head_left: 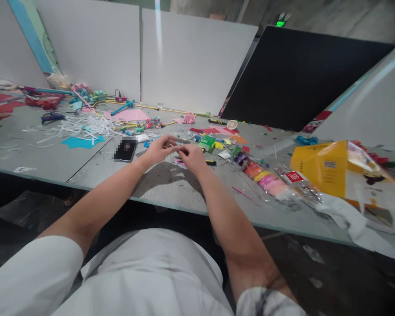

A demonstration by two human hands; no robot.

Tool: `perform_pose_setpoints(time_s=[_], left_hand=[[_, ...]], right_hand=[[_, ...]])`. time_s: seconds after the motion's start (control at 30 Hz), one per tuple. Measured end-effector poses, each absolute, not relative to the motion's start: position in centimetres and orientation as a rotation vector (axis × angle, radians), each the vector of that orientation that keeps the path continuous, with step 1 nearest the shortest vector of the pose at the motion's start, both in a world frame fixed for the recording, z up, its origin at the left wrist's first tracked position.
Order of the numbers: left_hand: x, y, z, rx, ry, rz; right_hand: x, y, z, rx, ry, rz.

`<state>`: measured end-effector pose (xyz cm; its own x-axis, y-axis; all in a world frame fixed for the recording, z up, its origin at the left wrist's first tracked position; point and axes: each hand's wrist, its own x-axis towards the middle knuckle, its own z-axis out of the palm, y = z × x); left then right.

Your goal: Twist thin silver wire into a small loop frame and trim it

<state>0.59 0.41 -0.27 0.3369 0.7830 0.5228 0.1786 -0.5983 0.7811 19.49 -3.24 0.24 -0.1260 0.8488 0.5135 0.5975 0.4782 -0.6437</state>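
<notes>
Over the middle of the grey table, my left hand (160,149) and my right hand (193,157) meet at the fingertips. Both are closed in a pinch; whatever they hold is too small or hidden to make out. A smartphone (125,150) lies flat just left of my left hand. Close beyond my right hand is a green packet (206,143). A black and yellow utility knife (211,163) lies partly hidden behind my right wrist.
White paper strips (85,125) and a blue paper piece (82,141) lie left. To the right are a pack of coloured rolls (265,177), a yellow bag (319,169) and white tissue (352,219). Upright white panels (197,61) and a black panel (309,79) stand behind the table.
</notes>
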Motion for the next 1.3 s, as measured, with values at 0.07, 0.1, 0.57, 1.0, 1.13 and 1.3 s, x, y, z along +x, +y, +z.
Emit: perform_pose_setpoints(time_s=[0.07, 0.1, 0.57, 1.0, 1.13, 1.3], left_hand=[[0.7, 0.4, -0.2, 2.018, 0.813, 1.278], [0.7, 0.4, -0.2, 2.023, 0.814, 1.281], [0.6, -0.2, 0.2, 1.91, 0.596, 1.426], [0.3, -0.8, 0.7, 2.139, 0.532, 1.466], [0.5, -0.4, 0.2, 2.014, 0.593, 1.463], [0.4, -0.7, 0.5, 2.058, 0.61, 1.43]], right_hand=[[19.3, -3.5, 0.3, -1.191, -1.854, 0.342], [19.2, -3.5, 0.3, -1.18, -1.858, 0.344], [19.1, -3.2, 0.0, -1.018, -1.619, 0.829], [19.0, -2.9, -0.5, -0.908, -1.468, 0.735], [18.8, -3.0, -0.4, -0.874, -1.471, 0.726], [18.5, -3.7, 0.1, -0.848, -1.473, 0.697]])
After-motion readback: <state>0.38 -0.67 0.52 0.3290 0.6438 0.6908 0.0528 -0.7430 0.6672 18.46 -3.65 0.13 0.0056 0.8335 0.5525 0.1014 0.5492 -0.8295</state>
